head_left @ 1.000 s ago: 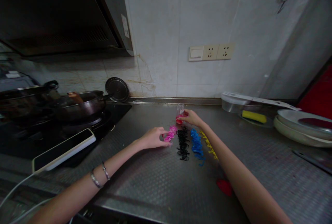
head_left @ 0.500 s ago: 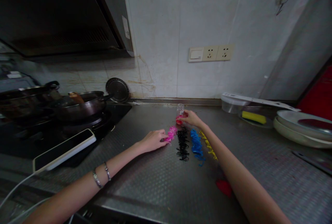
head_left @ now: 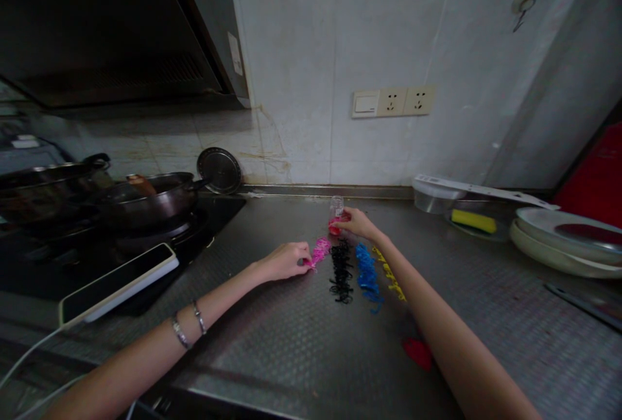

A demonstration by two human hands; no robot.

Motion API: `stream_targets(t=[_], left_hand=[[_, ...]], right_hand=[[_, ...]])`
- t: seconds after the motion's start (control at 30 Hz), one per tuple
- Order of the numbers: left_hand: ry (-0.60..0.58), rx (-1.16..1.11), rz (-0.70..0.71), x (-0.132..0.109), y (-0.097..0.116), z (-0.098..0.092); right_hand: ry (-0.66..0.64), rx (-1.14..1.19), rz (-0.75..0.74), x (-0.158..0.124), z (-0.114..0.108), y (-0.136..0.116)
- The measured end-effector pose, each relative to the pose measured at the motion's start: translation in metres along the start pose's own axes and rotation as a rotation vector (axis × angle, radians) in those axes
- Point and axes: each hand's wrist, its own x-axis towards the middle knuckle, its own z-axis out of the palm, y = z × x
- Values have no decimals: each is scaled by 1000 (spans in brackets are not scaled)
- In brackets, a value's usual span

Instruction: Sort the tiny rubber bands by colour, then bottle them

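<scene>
My left hand (head_left: pixel 290 260) is closed in a pinch at the near end of a pile of pink rubber bands (head_left: pixel 321 250), its fingertips on some of them. My right hand (head_left: pixel 360 222) is wrapped round the lower part of a small clear jar (head_left: pixel 336 205) that stands on the counter with reddish-pink stuff in its bottom. To the right of the pink pile lie rows of black rubber bands (head_left: pixel 342 271), blue rubber bands (head_left: pixel 368 274) and yellow bands (head_left: pixel 389 274), the last partly hidden by my right forearm.
A red object (head_left: pixel 418 353) lies near my right forearm on the metal counter (head_left: pixel 272 349). On the left are a phone-like device (head_left: pixel 119 282) with a cable and a pan (head_left: pixel 150 203) on the stove. Plates (head_left: pixel 568 245) and a yellow sponge (head_left: pixel 473 220) stand right.
The fingers of my left hand have drawn together at the near end of the pink pile. My right hand stays on the jar. The view has shifted slightly.
</scene>
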Motion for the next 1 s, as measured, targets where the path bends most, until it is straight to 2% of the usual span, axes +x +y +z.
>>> stream_targets(t=[0.17,0.27,0.37,0.5,0.7,1.0], left_hand=[[100,-73,-29,0,-9,-8],[187,-132,-80,5,-13,-19],[265,-169,-122,17,-16,-37],[352,-178,-94,45,-19,-63],[327,-157,-88,97,-22,-83],[200,-154,-6,150,-30,-86]], right_hand=[[-2,-10,-9,0,0,0],[1,-24,-9,0,-1,0],[-2,-22,-8,-1,-1,-1],[-9,1,-11,-1,-1,-2],[-11,9,2,0,-1,-2],[9,78,6,-5,-4,-9]])
